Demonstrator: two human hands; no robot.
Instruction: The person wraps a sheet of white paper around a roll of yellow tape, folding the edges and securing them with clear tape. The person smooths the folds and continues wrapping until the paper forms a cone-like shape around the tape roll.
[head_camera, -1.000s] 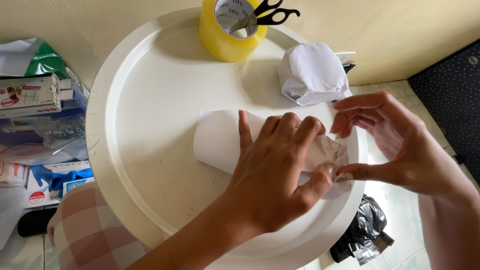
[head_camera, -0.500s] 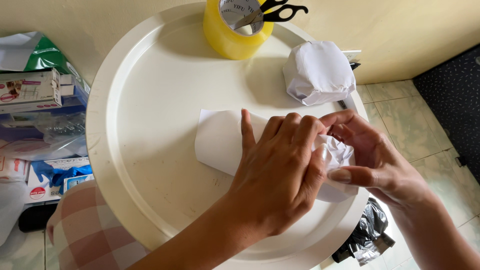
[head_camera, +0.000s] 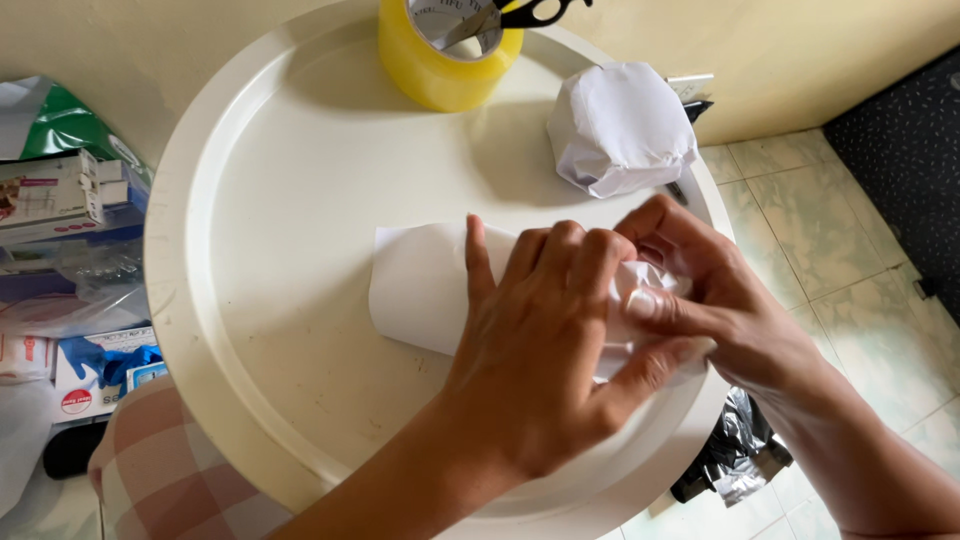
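Both hands (head_camera: 600, 330) closer now, crumpling paper (head_camera: 420, 285) end

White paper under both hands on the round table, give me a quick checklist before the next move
1. Left hand pressing the paper flat: ok.
2. Right hand gripping the crumpled end: ok.
3. What the paper wraps: cannot tell, hidden by hands.
4. Tape roll on the table: ok.
5. Scissors resting on the roll: ok.
6. Wrapped bundle apart from the hands: ok.
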